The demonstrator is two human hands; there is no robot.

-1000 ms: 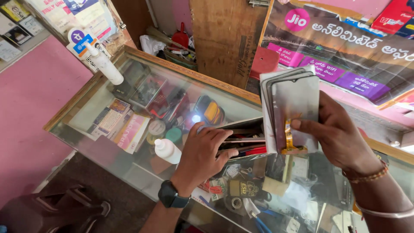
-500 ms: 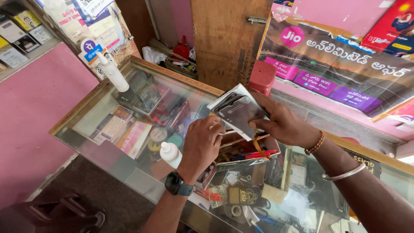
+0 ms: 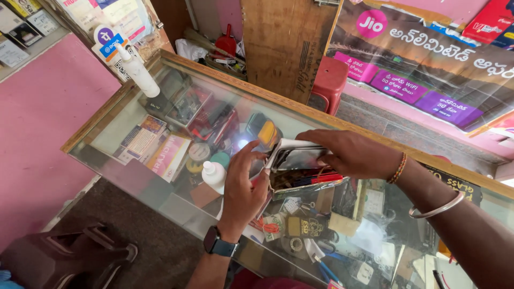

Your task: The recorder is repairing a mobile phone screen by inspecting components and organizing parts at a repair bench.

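Note:
Both my hands hold a phone (image 3: 297,157) flat and slightly tilted just above the glass counter (image 3: 134,107). My right hand (image 3: 350,153) grips it from above along its far and right edge, with a bead bracelet and a metal bangle on that wrist. My left hand (image 3: 243,187), with a dark watch on its wrist, pinches the phone's left end between thumb and fingers. Directly under the phone lies a dark tray with red-handled tools (image 3: 313,181) on the glass.
A small white bottle (image 3: 214,175) stands left of my left hand, and a tall white squeeze bottle (image 3: 137,69) at the counter's far left corner. Behind the counter are a red stool (image 3: 329,80) and a cardboard sheet (image 3: 286,43). A dark stool (image 3: 80,254) stands on the floor.
My right hand has brought the phone down from upright to nearly flat over the counter. My left hand has come up from the tray to the phone's left end.

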